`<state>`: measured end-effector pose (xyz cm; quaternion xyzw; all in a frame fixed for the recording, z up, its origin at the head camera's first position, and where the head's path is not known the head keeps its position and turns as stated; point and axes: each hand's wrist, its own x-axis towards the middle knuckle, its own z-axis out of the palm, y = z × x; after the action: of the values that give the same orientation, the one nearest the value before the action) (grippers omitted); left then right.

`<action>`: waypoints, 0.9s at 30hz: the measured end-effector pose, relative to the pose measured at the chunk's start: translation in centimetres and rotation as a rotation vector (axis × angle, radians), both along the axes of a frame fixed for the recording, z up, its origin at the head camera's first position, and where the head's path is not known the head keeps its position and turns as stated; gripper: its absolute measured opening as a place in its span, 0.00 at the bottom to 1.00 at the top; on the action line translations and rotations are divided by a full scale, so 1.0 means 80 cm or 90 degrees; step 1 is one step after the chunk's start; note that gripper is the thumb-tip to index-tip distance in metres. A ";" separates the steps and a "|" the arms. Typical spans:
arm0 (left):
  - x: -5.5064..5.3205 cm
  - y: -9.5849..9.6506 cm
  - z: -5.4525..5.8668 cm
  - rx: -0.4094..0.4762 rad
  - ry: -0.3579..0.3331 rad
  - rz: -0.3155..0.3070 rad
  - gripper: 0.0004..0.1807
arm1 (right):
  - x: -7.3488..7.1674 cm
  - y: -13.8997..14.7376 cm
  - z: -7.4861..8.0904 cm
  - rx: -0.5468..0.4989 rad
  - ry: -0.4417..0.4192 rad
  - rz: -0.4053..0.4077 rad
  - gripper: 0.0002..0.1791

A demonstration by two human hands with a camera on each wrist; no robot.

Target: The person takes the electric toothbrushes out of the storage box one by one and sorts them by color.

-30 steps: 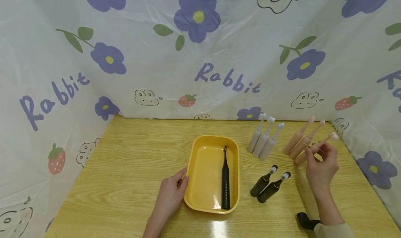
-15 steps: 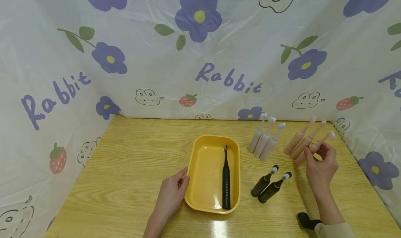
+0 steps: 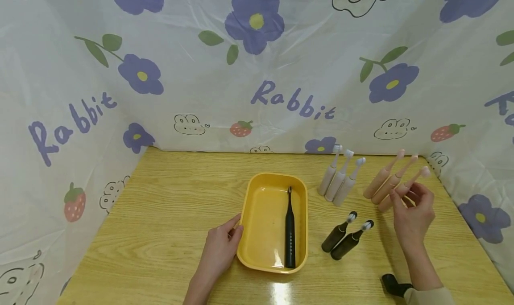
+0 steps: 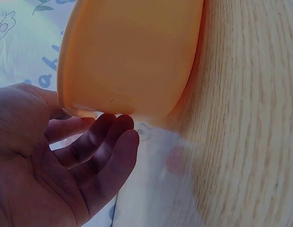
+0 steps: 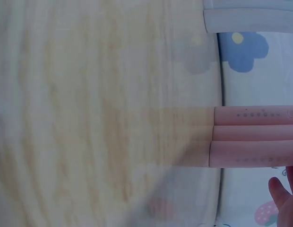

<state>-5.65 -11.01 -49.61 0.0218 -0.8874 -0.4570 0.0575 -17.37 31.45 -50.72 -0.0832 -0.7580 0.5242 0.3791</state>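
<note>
My right hand [image 3: 413,213] pinches the nearest of three pink electric toothbrushes [image 3: 405,189] high on its handle, thumb on one side and fingers on the other. All three stand upright in a row; in the right wrist view the pink handles [image 5: 255,153] rise from the table, with fingertips beside the nearest one. My left hand [image 3: 221,247] holds the left rim of a yellow tray [image 3: 242,256], its fingertips at the tray's outer wall [image 4: 127,61] in the left wrist view. Inside the tray lies a black electric toothbrush [image 3: 289,233], head pointing away from me.
Two black toothbrushes [image 3: 347,245] stand right of the tray. Behind them are three pale grey-white toothbrushes [image 3: 337,184]. A black object [image 3: 393,286] sits by the right sleeve. A printed cloth [image 3: 192,82] hangs along the wooden table's [image 3: 160,198] back and sides.
The pinched pink toothbrush's head has shifted slightly left, and the right fingers have adjusted a little on its handle. The left hand and tray stay put.
</note>
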 end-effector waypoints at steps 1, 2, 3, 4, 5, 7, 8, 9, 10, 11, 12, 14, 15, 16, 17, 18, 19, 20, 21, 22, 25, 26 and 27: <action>0.000 0.000 0.000 0.000 0.000 -0.001 0.21 | 0.001 0.000 0.002 -0.005 0.001 -0.002 0.28; 0.000 0.000 0.000 0.000 0.001 -0.001 0.21 | 0.003 -0.001 0.004 -0.009 0.001 -0.005 0.29; 0.000 0.000 0.000 0.000 0.001 -0.001 0.21 | 0.005 -0.001 0.007 -0.015 0.001 -0.010 0.30; 0.000 0.000 0.000 0.000 0.001 -0.001 0.21 | 0.007 -0.003 0.010 -0.025 0.002 -0.013 0.31; 0.000 0.000 0.000 -0.001 0.001 -0.001 0.21 | 0.010 -0.004 0.014 -0.034 0.004 -0.019 0.32; 0.000 0.001 0.000 -0.002 -0.001 0.000 0.21 | 0.017 -0.007 0.021 -0.048 0.013 -0.039 0.34; 0.000 0.001 0.000 -0.002 -0.001 0.001 0.21 | 0.021 -0.009 0.026 -0.058 0.021 -0.051 0.34; 0.000 0.001 0.000 -0.002 -0.002 0.001 0.21 | 0.025 -0.012 0.031 -0.070 0.031 -0.065 0.34; 0.000 0.001 0.000 -0.003 -0.003 0.001 0.21 | 0.029 -0.014 0.036 -0.085 0.044 -0.080 0.33; 0.000 0.001 0.000 -0.003 -0.003 0.001 0.21 | 0.033 -0.017 0.042 -0.095 0.063 -0.096 0.32; 0.000 0.001 0.000 -0.003 -0.004 0.001 0.21 | 0.037 -0.021 0.048 -0.111 0.085 -0.112 0.29; 0.000 0.001 0.001 -0.003 -0.004 0.002 0.21 | 0.047 -0.029 0.063 -0.144 0.131 -0.137 0.25; 0.000 0.001 0.001 -0.003 -0.004 0.001 0.21 | 0.052 -0.034 0.070 -0.154 0.159 -0.145 0.22; 0.001 0.001 0.001 -0.002 -0.004 0.001 0.21 | 0.057 -0.039 0.079 -0.164 0.191 -0.148 0.21; 0.001 0.001 0.001 0.000 -0.003 0.001 0.21 | 0.063 -0.045 0.088 -0.170 0.224 -0.146 0.19; 0.001 0.001 0.001 0.000 -0.002 0.002 0.21 | 0.070 -0.051 0.099 -0.186 0.260 -0.138 0.17; 0.001 0.001 0.000 0.001 -0.001 0.002 0.21 | 0.076 -0.057 0.111 -0.203 0.298 -0.125 0.15; 0.001 0.001 0.000 0.000 0.001 0.002 0.21 | 0.083 -0.063 0.122 -0.223 0.339 -0.107 0.14; 0.000 0.001 0.000 0.001 0.001 0.002 0.21 | 0.090 -0.070 0.133 -0.234 0.373 -0.090 0.12; 0.000 0.001 0.000 0.002 0.002 0.003 0.21 | 0.098 -0.076 0.145 -0.245 0.403 -0.071 0.11; 0.000 0.000 -0.001 0.000 0.003 0.003 0.21 | 0.123 -0.100 0.176 -0.296 0.477 -0.023 0.09; 0.000 0.000 -0.001 0.000 0.004 0.003 0.21 | 0.130 -0.109 0.184 -0.303 0.502 -0.004 0.08; 0.000 0.000 -0.001 0.000 0.004 0.003 0.21 | 0.138 -0.117 0.189 -0.302 0.525 0.017 0.08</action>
<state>-5.66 -10.99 -49.70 0.0227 -0.8870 -0.4571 0.0616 -6.33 22.07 -35.63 0.0573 -0.4049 0.6769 0.6121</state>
